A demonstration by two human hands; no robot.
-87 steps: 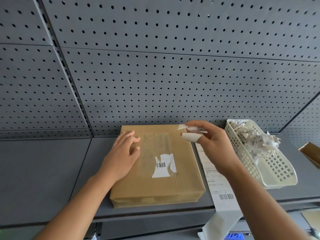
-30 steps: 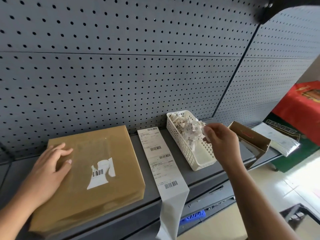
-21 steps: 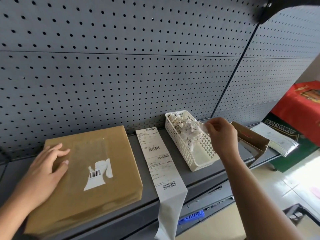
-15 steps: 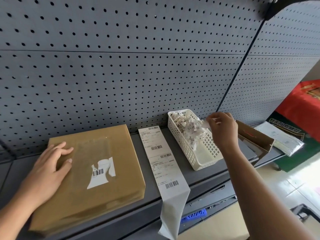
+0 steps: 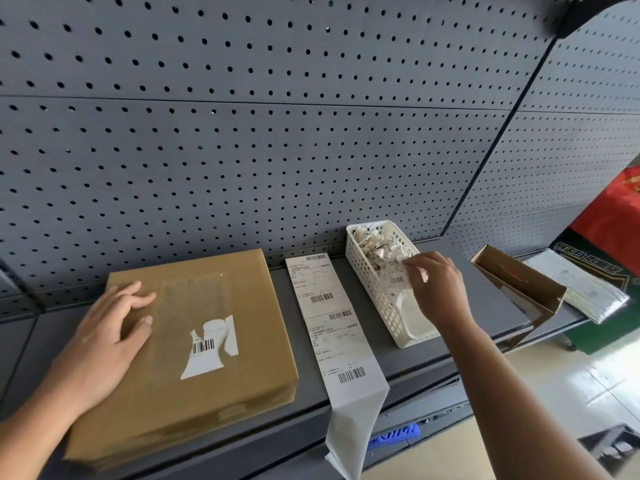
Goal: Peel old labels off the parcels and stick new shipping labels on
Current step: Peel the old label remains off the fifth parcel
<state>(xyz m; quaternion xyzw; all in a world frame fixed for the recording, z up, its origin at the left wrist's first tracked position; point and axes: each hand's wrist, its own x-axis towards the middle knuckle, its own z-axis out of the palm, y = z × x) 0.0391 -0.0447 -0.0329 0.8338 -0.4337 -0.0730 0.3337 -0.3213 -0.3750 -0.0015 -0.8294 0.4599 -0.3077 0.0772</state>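
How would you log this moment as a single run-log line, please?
left hand: flat on parcel | right hand: at label scraps in basket, grip unclear | old label: remnant on parcel | new label strip: beside parcel

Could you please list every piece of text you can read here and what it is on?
No text here is legible enough to quote.
Label strip: barcodes and fine print, too small.
Torn label on the parcel: barcode, digits too small.
Scraps in the basket: barcode bits, unreadable.
Green board: pale characters, blurred.
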